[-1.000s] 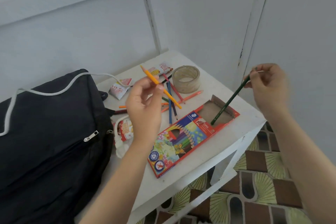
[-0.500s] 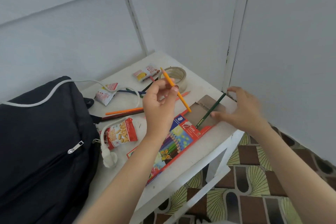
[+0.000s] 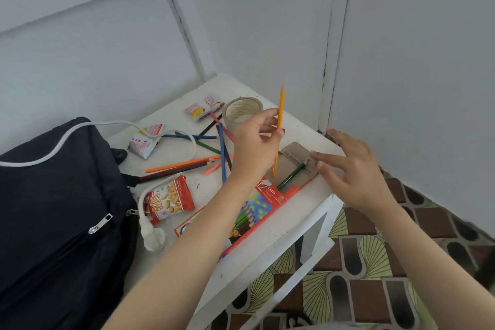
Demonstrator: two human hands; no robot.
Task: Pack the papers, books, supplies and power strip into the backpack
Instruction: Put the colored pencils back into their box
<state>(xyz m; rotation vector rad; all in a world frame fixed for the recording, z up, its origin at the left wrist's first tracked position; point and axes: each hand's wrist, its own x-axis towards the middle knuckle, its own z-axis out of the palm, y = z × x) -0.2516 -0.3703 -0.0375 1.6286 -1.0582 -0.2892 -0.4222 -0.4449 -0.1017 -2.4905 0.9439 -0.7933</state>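
Note:
My left hand (image 3: 254,147) pinches a yellow-orange pencil (image 3: 279,126), held nearly upright above the open end of the red pencil box (image 3: 267,195). A dark green pencil (image 3: 290,175) sticks halfway out of that box. My right hand (image 3: 351,174) hovers over the box's cardboard flap (image 3: 294,154) with fingers spread and straight, holding nothing. Several loose coloured pencils (image 3: 187,163) lie on the white table (image 3: 267,238). The black backpack (image 3: 53,217) sits at the left with a white power cord (image 3: 80,128) draped over it and its plug (image 3: 154,236) beside it.
A tape roll (image 3: 241,112) stands behind my left hand. A snack packet (image 3: 168,199) and two small sachets (image 3: 144,142) lie on the table. Walls close in behind and to the right. Patterned floor shows past the table's front edge.
My right hand let go of the green pencil, which now lies partly in the box, and spread over the flap. My left hand turned the yellow pencil upright.

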